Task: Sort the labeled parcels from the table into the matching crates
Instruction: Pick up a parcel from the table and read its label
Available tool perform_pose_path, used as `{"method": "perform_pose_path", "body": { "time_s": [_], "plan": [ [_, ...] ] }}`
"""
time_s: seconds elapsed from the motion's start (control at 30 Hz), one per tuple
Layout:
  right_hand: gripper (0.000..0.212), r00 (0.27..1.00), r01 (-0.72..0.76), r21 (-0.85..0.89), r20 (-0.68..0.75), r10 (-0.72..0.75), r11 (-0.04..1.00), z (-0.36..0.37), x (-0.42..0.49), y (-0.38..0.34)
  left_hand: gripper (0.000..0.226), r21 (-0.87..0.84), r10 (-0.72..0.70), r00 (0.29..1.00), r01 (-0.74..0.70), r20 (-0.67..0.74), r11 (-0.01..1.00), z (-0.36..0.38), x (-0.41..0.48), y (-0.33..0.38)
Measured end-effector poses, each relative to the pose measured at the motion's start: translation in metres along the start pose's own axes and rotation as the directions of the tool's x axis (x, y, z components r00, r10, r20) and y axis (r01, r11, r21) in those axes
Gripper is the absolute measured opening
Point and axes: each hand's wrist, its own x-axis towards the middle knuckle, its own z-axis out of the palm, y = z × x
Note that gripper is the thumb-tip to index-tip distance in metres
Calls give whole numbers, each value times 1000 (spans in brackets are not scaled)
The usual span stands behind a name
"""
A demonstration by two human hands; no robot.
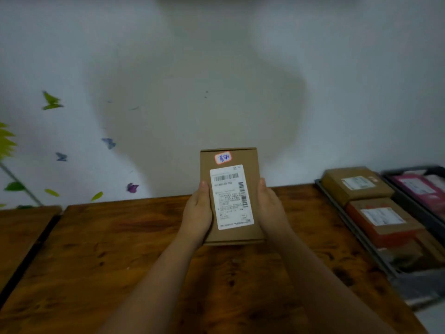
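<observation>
A brown cardboard parcel (252,160) is held up above the wooden table (120,249), its face turned toward me. It carries a white shipping label with barcodes and a small red-edged sticker with blue handwriting near its top. My left hand (197,213) grips its left edge and my right hand (271,208) grips its right edge, thumbs on the front. At the right, a grey crate (356,235) holds several brown and orange parcels with white labels. A second dark crate (409,171) behind it holds pink parcels.
A white wall with butterfly and leaf stickers (51,101) rises right behind the table. A second wooden tabletop (21,227) adjoins on the left across a narrow dark gap. The crates sit along the table's right edge.
</observation>
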Motion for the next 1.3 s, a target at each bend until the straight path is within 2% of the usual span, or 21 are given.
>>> {"method": "perform_pose_path", "body": {
  "time_s": [0.17,0.23,0.33,0.43,0.53,0.6,0.7,0.77,0.93,1.07,1.17,1.3],
  "plan": [
    [44,988,-48,-56,-146,40,997,-35,-24,21,58,-1,-56,989,57,140,998,40,-1,-9],
    [42,979,-66,-78,-196,50,995,-48,-39,33,61,9,-86,968,87,234,996,57,-7,-11],
    [46,932,-124,-78,-351,90,989,-77,-66,54,61,14,-145,917,151,372,988,91,-23,-16],
    [48,860,-194,-56,-491,143,979,-109,-96,74,62,35,-156,811,165,565,986,121,-53,-23],
    [42,795,-209,-11,-585,163,978,-142,-131,89,50,59,-118,764,104,635,993,154,-88,-24],
    [48,746,-238,7,-639,187,971,-167,-151,96,47,115,-107,716,38,689,993,181,-108,-25],
    [56,664,-280,49,-711,231,959,-206,-177,110,67,189,-83,654,-92,752,978,226,-134,-28],
    [52,622,-275,87,-744,246,958,-234,-191,123,77,161,-21,597,-182,802,970,258,-154,-31],
    [54,550,-264,131,-793,261,956,-316,-210,152,58,74,3,422,-165,906,984,337,-205,-19],
    [51,528,-254,143,-808,261,957,-402,-215,172,35,97,-48,389,-107,920,990,417,-244,-12],
    [49,529,-259,126,-811,250,957,-466,-222,183,29,75,-32,407,-90,913,993,473,-280,-3],
    [52,525,-282,121,-811,259,952,-531,-226,196,9,37,-1,435,-74,900,997,528,-313,7]
  ]
}}
